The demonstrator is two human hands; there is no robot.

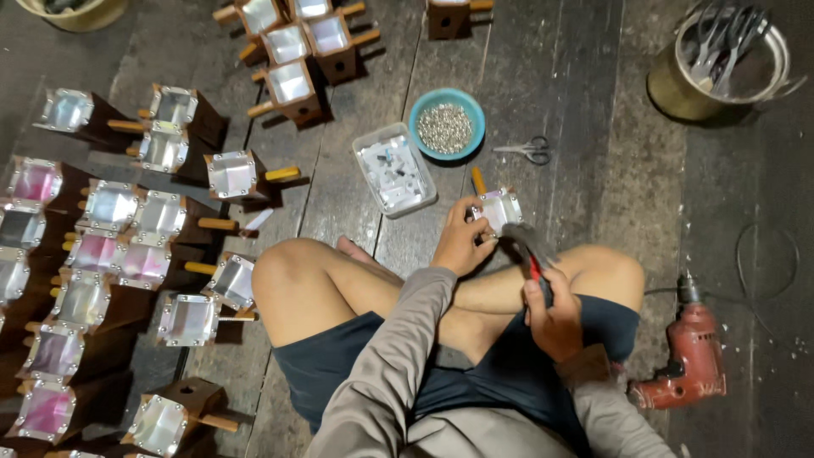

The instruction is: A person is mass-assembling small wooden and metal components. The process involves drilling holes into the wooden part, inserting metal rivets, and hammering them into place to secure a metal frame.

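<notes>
I judge riveting in hand: left hand (459,242) steadies the foil-faced box (498,209); right hand (553,315), at 5 o'clock, grips the pliers (530,248). Next needs steady squeeze.

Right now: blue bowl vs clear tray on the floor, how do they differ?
The blue bowl is round and opaque; the clear tray is rectangular and see-through. The blue bowl holds a heap of tiny silvery pieces; the clear tray holds only a few scattered bits, too small to identify. The blue bowl lies farther from the person; the clear tray lies nearer the left hand. Both sit side by side on the wooden floor, open-topped.
</notes>
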